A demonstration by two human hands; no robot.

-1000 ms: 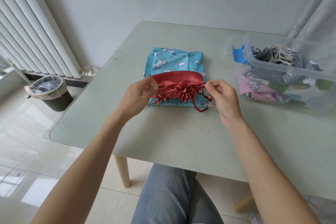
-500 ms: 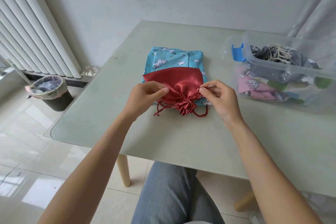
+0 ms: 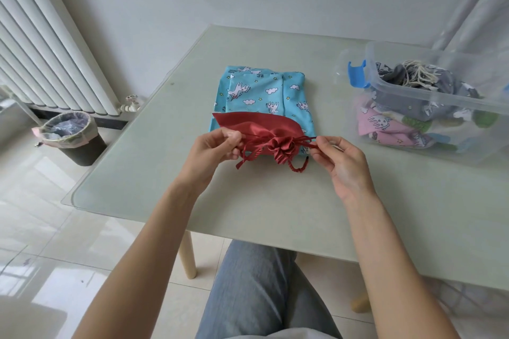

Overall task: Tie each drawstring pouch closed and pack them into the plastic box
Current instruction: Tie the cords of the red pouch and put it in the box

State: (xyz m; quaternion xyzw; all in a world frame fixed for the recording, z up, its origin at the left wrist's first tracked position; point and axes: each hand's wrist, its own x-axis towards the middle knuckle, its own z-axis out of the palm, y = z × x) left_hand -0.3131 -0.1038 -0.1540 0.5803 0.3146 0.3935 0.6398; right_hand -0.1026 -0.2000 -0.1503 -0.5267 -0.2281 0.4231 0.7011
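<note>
- On the pale glass worktop [image 3: 275, 201], near its middle, lies one red satin pouch [image 3: 248, 125], its mouth gathered into a ruffle at the 6 o'clock end
- Two hands work it: the left hand [image 3: 213, 150] pinches a red drawstring [image 3: 249, 150] at the pouch's 9 o'clock side, fingers curled round the cord
- Right hand [image 3: 340, 158] pinches the other cord end at 3 o'clock, thumb and forefinger pressed together, the cord drawn taut between the ruffle and the fingertips
- One loose loop of cord hangs below the ruffle, towards 5 o'clock
- Beneath the red pouch, reaching to 12 o'clock, sits a stack of blue pouches [image 3: 264, 91] printed with white animals and clouds; at least two layers show, the exact count cannot be told
- One clear plastic box [image 3: 440, 96] stands at 2 o'clock, well apart from the hands, with one blue latch [image 3: 356, 74] on its near end
- Inside the box lie several pouches, grey on top, pink and green below; the number cannot be told
- One lined waste bin [image 3: 71, 135] stands on the floor at 9 o'clock, before a white radiator [image 3: 49, 44]
</note>
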